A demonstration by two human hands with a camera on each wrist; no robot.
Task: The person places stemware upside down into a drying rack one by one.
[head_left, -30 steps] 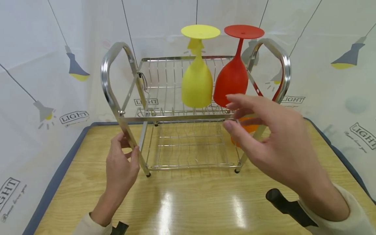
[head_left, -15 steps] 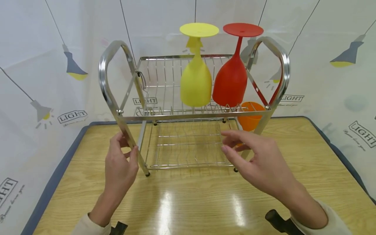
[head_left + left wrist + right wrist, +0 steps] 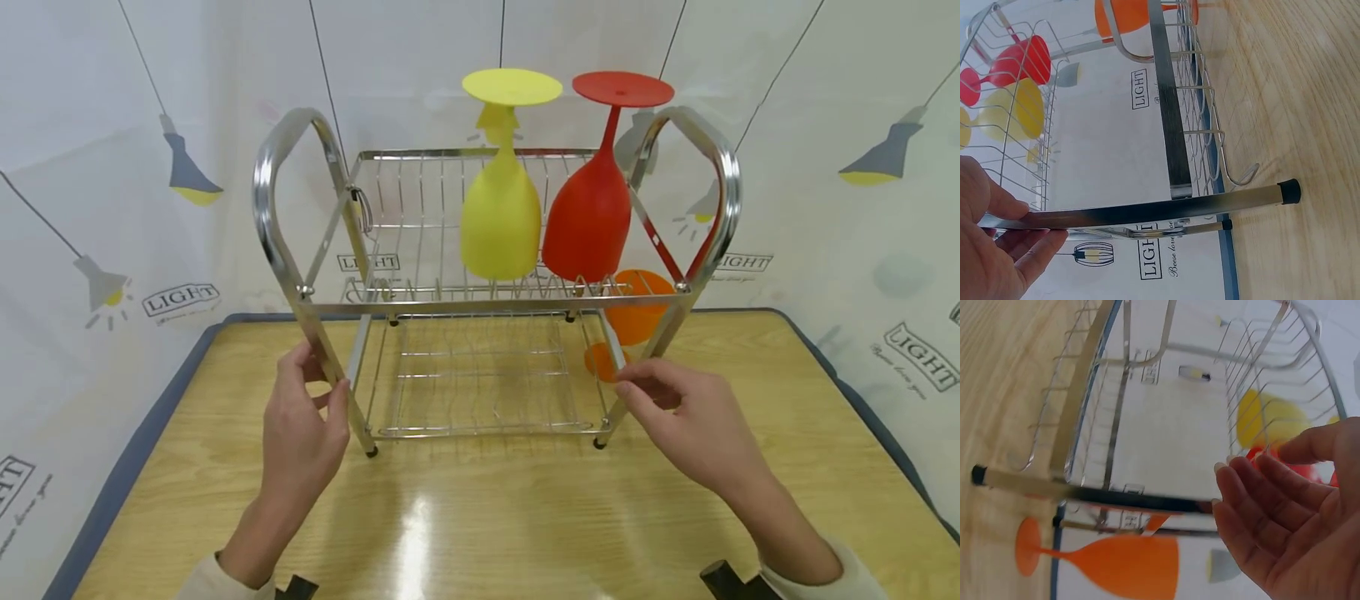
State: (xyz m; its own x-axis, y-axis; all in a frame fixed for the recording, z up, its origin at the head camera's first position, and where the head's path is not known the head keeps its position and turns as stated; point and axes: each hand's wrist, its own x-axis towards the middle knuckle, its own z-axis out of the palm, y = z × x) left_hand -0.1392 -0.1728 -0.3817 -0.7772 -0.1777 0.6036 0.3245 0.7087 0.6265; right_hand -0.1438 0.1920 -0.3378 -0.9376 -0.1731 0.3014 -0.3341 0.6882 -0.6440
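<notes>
A two-tier chrome dish rack (image 3: 450, 306) stands on the wooden table. My left hand (image 3: 303, 425) grips its left front leg; in the left wrist view, thumb and fingers pinch that metal leg (image 3: 1116, 213). My right hand (image 3: 693, 425) is beside the right front leg. In the right wrist view, its fingers (image 3: 1260, 506) are loosely bent around no object, with the fingertips close to the leg; contact is unclear. On the upper tier, a yellow goblet (image 3: 501, 225) and a red goblet (image 3: 588, 221) stand upside down, the red one leaning.
An orange goblet (image 3: 633, 323) stands upright on the table (image 3: 480, 517) behind the rack's right side. The lower wire tier (image 3: 487, 432) sits just above the tabletop. A white sheet (image 3: 420, 50) printed with lamps hangs around the table.
My right hand has come down from in front of the red goblet, to the rack's right front leg. The left hand stays at the left leg. Both goblets on top keep their places.
</notes>
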